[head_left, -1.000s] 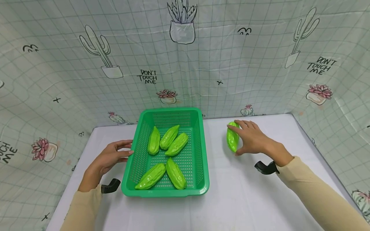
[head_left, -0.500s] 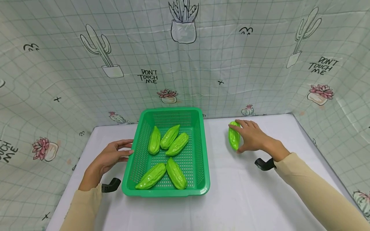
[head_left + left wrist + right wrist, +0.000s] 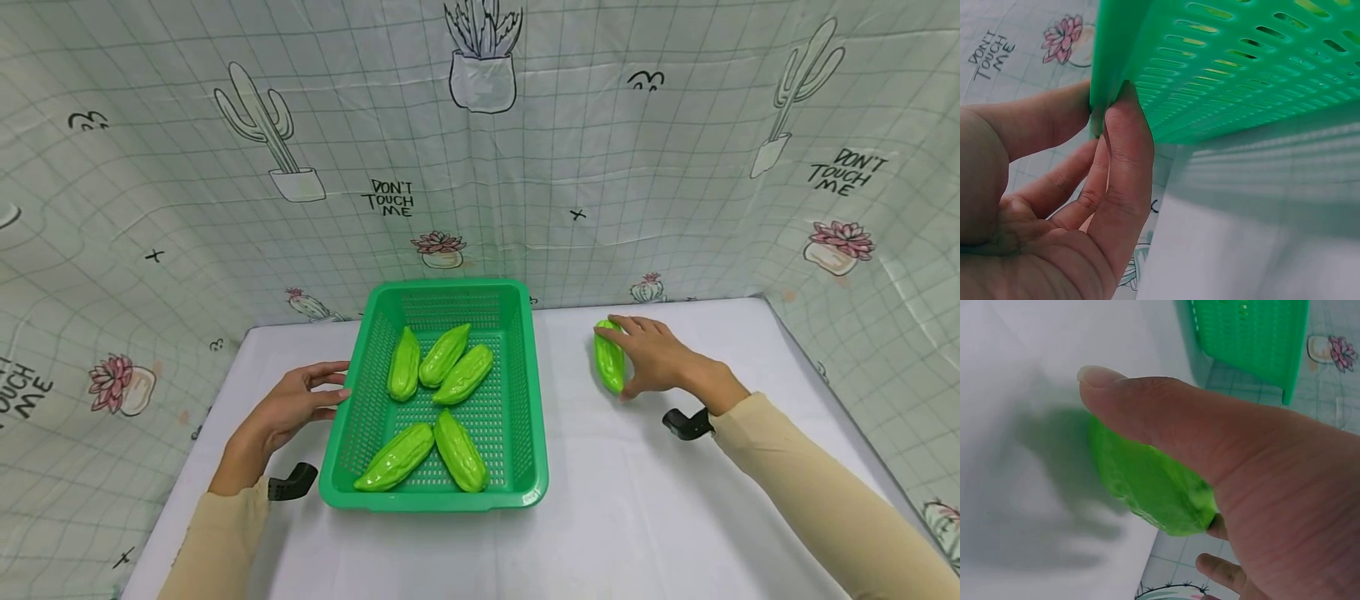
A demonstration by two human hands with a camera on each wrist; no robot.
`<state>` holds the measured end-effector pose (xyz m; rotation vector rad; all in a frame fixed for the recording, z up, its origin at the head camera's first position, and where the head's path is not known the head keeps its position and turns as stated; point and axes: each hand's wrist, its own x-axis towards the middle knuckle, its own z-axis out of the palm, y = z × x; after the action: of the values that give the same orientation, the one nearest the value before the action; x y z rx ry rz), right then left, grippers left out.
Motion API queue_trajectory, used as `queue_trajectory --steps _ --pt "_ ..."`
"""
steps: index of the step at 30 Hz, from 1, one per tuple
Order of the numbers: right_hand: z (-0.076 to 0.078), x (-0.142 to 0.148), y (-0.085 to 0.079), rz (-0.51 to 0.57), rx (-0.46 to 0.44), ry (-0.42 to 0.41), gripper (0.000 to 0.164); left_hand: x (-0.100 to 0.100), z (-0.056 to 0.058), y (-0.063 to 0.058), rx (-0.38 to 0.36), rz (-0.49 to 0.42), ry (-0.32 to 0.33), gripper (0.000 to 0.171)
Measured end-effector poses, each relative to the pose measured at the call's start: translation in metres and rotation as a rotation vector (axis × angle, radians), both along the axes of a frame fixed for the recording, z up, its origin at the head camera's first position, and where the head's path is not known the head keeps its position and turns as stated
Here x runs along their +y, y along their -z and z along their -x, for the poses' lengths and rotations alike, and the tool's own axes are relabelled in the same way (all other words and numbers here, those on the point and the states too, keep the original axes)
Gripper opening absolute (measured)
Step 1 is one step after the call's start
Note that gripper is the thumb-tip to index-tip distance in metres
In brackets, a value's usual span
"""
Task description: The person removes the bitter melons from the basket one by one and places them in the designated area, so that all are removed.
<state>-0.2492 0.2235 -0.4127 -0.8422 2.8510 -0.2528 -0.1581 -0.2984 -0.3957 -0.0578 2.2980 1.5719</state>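
My left hand [image 3: 296, 406] pinches the left rim of a green plastic basket [image 3: 534, 417], thumb on one side and fingers under the lip, as the left wrist view shows. Several bright green bitter melons lie inside, among them one at the front right [image 3: 459, 451] and one at the front left [image 3: 395, 457]. To the right of the basket, my right hand [image 3: 660, 357] holds another bitter melon [image 3: 610, 364] lengthwise, the thumb at its near end and fingertips at the far end. In the right wrist view the thumb covers part of this melon [image 3: 1154, 481].
A white table [image 3: 600, 517] carries the basket. Behind it and along both sides hangs a grid-patterned cloth [image 3: 555, 150] with cactus drawings. Each wrist wears a black camera mount, such as the one on the right [image 3: 687, 425].
The head view has drifted slightly, so the scene sits a little further right. Both hands keep their places, the left at the basket rim, the right around the bitter melon.
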Motion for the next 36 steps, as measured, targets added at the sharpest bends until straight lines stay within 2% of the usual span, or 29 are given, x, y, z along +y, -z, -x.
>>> queue_trajectory --steps 13,36 --pt "0.0017 0.0043 0.0079 -0.011 -0.014 -0.004 0.109 0.0015 0.0006 0.0003 0.000 -0.024 0.002 0.066" --pt "0.0018 0.0050 0.0076 -0.001 -0.049 -0.040 0.111 0.0008 -0.0006 0.0001 0.000 -0.014 -0.007 0.066"
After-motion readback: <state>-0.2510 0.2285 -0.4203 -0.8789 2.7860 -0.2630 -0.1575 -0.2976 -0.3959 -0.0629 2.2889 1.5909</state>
